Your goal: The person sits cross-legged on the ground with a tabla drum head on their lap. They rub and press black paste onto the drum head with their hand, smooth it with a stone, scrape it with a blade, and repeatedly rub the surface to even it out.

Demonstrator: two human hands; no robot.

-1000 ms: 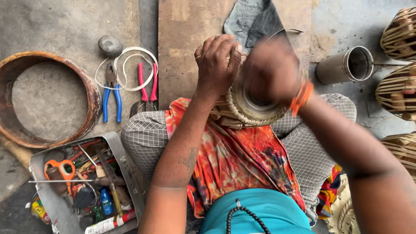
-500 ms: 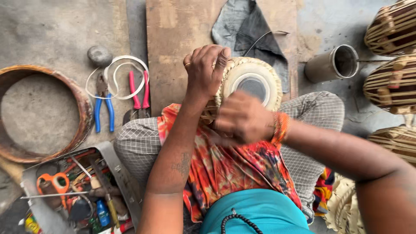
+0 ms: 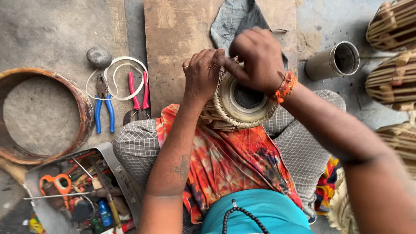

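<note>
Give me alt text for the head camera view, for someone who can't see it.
Seen from above, a seated person's left hand and right hand grip the rim of a small drum on their lap. Blue pliers, red pliers and a tool tray lie left.

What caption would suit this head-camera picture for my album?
Both hands, left hand and right hand, grip the woven rim of a small drum on the lap, pliers lying nearby.

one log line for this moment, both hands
left hand: grips drum rim | right hand: on rim | drum: in lap
</note>
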